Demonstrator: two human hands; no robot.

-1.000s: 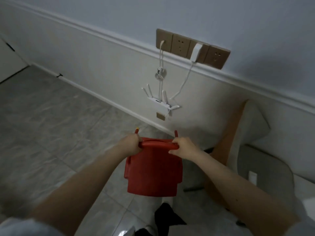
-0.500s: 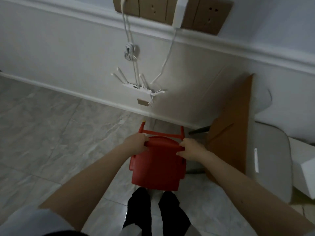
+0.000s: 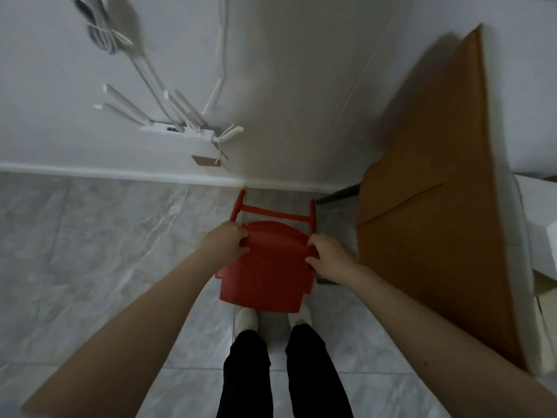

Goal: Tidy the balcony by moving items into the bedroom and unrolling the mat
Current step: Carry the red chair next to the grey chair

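A small red plastic chair (image 3: 266, 276) hangs low over the tiled floor, just in front of my feet and close to the white wall. My left hand (image 3: 224, 241) grips the left end of its top edge. My right hand (image 3: 327, 256) grips the right end of the same edge. The chair's front legs and crossbar (image 3: 274, 211) point toward the baseboard. Whether its legs touch the floor is hidden by the seat.
A white router (image 3: 177, 131) with antennas and cables hangs on the wall above the baseboard. A brown wooden board (image 3: 437, 206) leans at the right, right next to the chair. White boxes (image 3: 539, 224) stand at the far right. Grey marble tiles (image 3: 90, 251) stretch to the left.
The view has tilted down and closer to the wall; the wall sockets have left the frame. The chair has come lower and nearer the baseboard, both hands keeping their grip.
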